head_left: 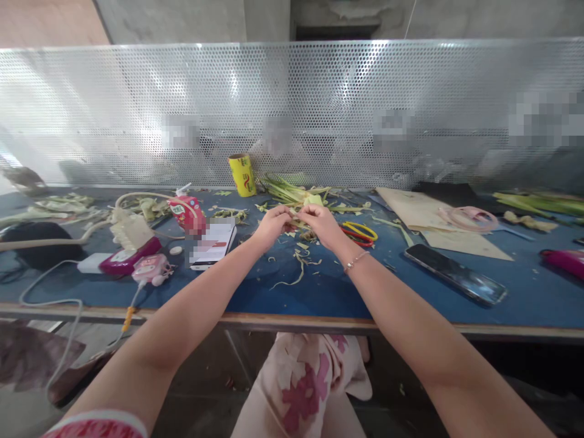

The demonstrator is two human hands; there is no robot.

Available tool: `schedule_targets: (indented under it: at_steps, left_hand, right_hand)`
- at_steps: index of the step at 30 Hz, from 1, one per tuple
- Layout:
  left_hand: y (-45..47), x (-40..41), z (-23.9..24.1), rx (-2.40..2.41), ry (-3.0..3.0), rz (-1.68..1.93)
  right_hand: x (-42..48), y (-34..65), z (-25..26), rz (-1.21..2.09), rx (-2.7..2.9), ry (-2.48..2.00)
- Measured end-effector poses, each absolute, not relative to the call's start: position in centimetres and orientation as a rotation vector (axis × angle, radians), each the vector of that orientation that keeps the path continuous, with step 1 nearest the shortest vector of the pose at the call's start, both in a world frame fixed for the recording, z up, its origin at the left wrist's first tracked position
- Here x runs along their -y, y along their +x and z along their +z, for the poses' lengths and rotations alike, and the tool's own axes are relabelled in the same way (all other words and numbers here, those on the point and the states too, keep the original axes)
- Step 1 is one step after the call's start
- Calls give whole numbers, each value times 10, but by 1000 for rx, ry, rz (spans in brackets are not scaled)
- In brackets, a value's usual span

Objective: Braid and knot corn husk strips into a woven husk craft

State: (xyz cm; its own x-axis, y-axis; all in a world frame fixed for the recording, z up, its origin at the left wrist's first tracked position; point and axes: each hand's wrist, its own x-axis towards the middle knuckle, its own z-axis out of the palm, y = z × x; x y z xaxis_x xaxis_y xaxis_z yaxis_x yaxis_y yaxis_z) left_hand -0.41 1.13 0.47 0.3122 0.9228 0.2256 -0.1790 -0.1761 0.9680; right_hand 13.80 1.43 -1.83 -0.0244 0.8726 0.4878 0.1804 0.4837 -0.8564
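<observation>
Above the blue table, my left hand [274, 222] and my right hand [322, 226] meet at the fingertips. Both are closed in a pinch around a small pale plant piece [295, 217], mostly hidden by the fingers. Just behind them lies a heap of green and whitish stalks [292, 192]. Peelings and a thin curled strip [300, 271] are scattered below the hands. Beside my right wrist rest scissors with yellow and red handles [360, 233], their blades hard to make out.
Left of my hands are a lit phone [214, 243], a red bottle [188, 213] and cabled chargers [130, 257]. A yellow can-like tube [242, 175] stands near the perforated metal screen [205, 91]. To the right lie a dark phone [456, 274] and cardboard [460, 243].
</observation>
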Motion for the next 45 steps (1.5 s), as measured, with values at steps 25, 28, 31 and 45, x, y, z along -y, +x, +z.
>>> schedule_targets:
  at_steps: [25,28,31,45]
  left_hand:
    - [2,-7,2,-736,896,1232]
    - [3,-7,0,-726,883,1236]
    - [3,-8,-1,-732,918,1226]
    - [6,-2,4,-739,920,1302]
  right_hand:
    - [-20,143,-21,604,1525,-927]
    - [-20,143,-20,600,1521,-954]
    - [-18,142,-18,640,1502,-959]
    - [-20,132,-16,1015,1047,-868]
